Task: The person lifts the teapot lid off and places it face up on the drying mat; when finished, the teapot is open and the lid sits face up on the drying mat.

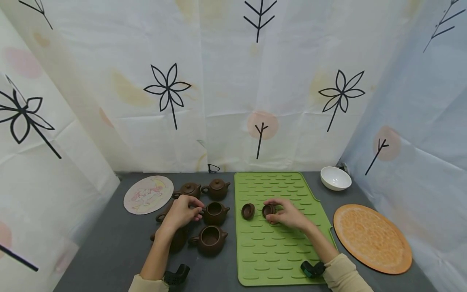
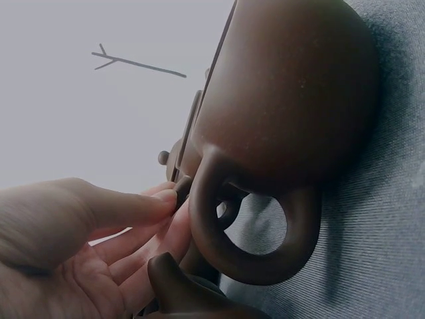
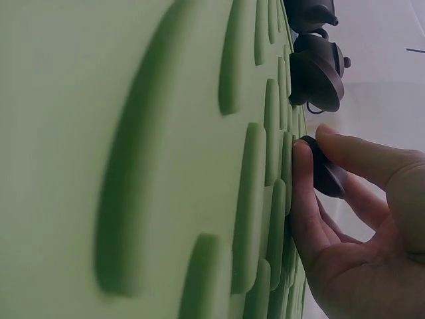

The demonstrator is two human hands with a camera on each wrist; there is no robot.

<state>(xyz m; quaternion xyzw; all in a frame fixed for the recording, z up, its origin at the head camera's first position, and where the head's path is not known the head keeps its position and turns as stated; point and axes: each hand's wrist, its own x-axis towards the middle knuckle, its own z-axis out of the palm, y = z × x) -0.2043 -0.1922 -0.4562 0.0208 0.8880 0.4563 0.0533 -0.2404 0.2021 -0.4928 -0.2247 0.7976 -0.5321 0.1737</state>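
In the head view my left hand pinches the handle of a lidless brown teapot. The left wrist view shows that thumb and fingers on the handle, partly behind a nearer teapot. On the green mat, my right hand holds a small dark brown teapot lid between thumb and fingers, low over the ridges. Beside it on the left, a second lid lies tilted with its hollow side showing. Another lidless teapot stands nearer to me, its inside visible.
Two lidded teapots, one at left and one at right, stand at the back. More teapots are partly hidden under my left arm. A round printed mat lies far left. At right are a white bowl and a round orange mat.
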